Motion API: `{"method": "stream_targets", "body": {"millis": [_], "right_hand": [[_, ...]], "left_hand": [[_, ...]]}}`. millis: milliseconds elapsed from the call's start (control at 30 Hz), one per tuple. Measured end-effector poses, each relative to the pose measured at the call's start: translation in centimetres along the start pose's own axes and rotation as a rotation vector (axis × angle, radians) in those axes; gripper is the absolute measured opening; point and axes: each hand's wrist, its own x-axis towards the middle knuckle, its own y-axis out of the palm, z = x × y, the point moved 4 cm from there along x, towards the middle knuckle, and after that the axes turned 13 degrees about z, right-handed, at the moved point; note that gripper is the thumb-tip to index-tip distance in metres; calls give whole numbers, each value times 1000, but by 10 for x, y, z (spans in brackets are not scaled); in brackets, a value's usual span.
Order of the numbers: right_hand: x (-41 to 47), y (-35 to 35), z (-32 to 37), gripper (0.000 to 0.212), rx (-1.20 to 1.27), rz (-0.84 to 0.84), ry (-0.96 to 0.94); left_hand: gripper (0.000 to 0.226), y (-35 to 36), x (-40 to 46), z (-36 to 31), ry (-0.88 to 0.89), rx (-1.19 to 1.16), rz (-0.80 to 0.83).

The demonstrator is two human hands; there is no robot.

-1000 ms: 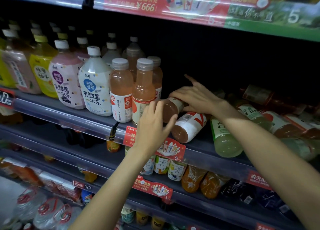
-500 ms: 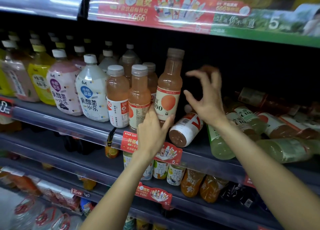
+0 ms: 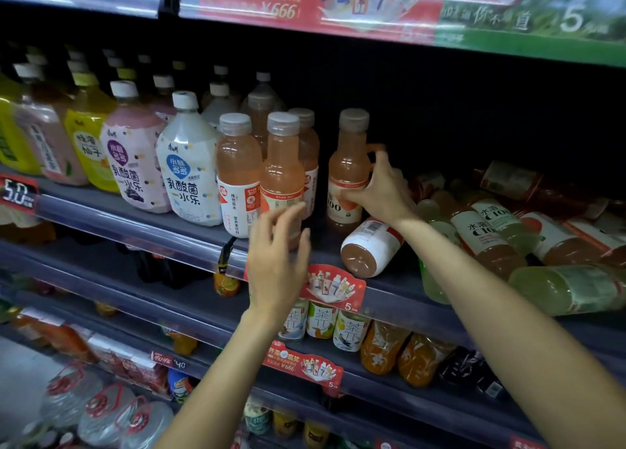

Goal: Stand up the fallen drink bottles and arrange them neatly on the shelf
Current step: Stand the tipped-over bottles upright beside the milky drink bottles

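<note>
1. Grey metal shelf (image 3: 142,223) carries, at its left end, upright plastic bottles of yellow, pink and white milky drink (image 3: 189,164), standing in rows.
2. Just right of them stands a cluster of peach-coloured drink bottles with grey caps (image 3: 237,170), upright and close together.
3. The left hand (image 3: 276,269) is raised in front of the shelf edge below that cluster, its grip spread, fingers loosely parted and holding nothing; its fingertips overlap the foremost peach bottle, and contact cannot be told.
4. The peach-coloured plastic bottle with a white and orange label (image 3: 349,170) stands upright on the shelf, a little apart from the cluster on its right.
5. The right hand (image 3: 382,186) has its grip curled round this bottle's middle, thumb in front at the label.
6. A fallen bottle with a white label (image 3: 371,247) lies below that hand, base towards the shelf edge.
7. Further right, pale green and peach bottles (image 3: 487,231) lie toppled in a heap.
</note>
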Motion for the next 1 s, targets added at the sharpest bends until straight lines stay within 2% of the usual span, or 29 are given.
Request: {"method": "stream_targets", "body": {"millis": [67,133,200,300,400,433,500,567,667,733,767,833,933,1000], "right_hand": [[7,3,-2,79,30,4,25],[13,8,-3,81,39,15,25],[14,11,-4,84,48,65,17],[3,6,-9,94,22,76,52],[-33,-8,-14,81,-143,20,157],[-49,-11,-13,73,-230,18,166],[-74,-12,-10,57,-413,8,116],[-83,-12,-12,46,-499,5,83],[-87,-16,-17,40,-468,-7,60],[-90,-17,-22,42,-394,-26,33],[-92,-18,-26,43,-344,-42,27],[-96,-20,-34,38,-288,-107,18],[-100,-23,-38,28,-288,-139,25],[-100,-23,-41,29,-274,-119,66]], "left_hand": [[53,-6,3,8,-42,18,-69],[68,-4,10,13,-115,17,-30],[73,0,13,17,-147,19,3],[67,-1,14,17,-148,-7,-24],[51,-5,12,-1,-100,-44,-96],[47,-4,12,-10,-71,-60,-74],[46,8,18,-30,-58,-67,153],[57,27,29,-42,-171,-58,509],[75,55,47,-45,-390,-175,926],[89,66,51,-47,-397,-179,1115],[88,72,51,-47,-376,-139,1163],[80,80,47,-47,-327,-59,1121],[81,79,35,-49,-287,-42,922],[84,75,26,-50,-261,-112,793]]}}
